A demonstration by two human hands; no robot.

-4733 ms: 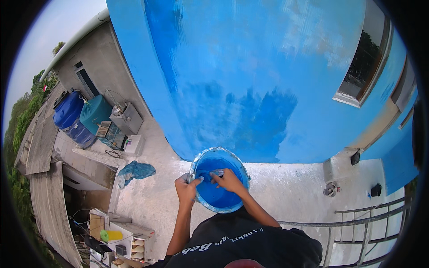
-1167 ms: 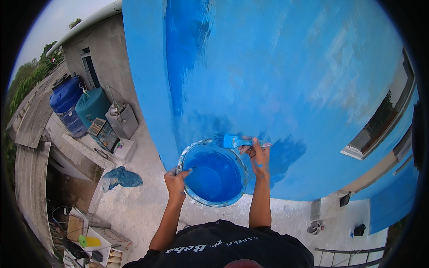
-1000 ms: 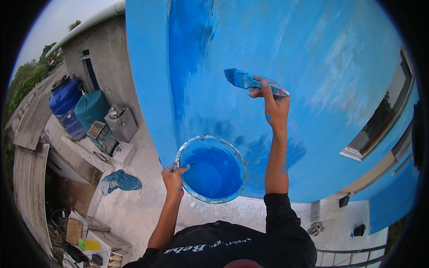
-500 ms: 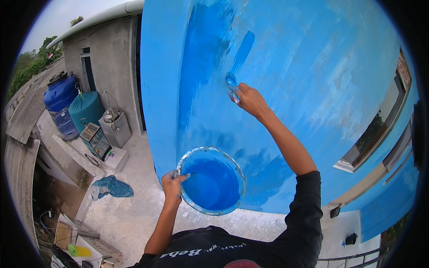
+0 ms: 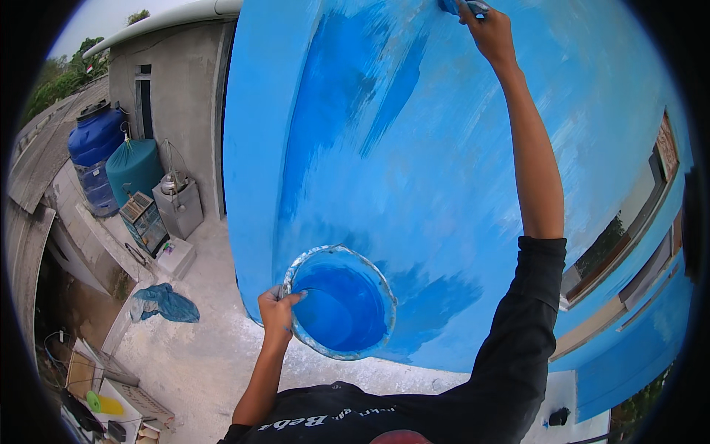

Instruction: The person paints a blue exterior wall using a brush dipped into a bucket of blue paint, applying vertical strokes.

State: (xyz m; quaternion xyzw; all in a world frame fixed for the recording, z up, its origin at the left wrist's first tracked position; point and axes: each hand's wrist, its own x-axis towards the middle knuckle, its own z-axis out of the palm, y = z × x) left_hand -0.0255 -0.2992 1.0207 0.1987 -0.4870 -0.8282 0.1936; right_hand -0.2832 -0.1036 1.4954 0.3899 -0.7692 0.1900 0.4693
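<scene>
My left hand grips the rim of a paint bucket, thumb over the inside edge. Blue paint lies in the bucket, which is tilted so its mouth faces me. High up at the top edge of the view, my right hand is closed on a paintbrush, whose bristles are at the wall. The wall is light blue, with darker wet-looking blue strokes at upper left and a darker patch right of the bucket.
A window opens in the wall at right. On the left stand a blue water tank, a teal covered tank, a small cage and a grey box. A blue plastic sheet lies on the pale floor.
My right hand has moved up and to the right with the paintbrush, arm stretched further. The dark stroke beneath it is wider. The bucket stays in my left hand, slightly further left in view.
</scene>
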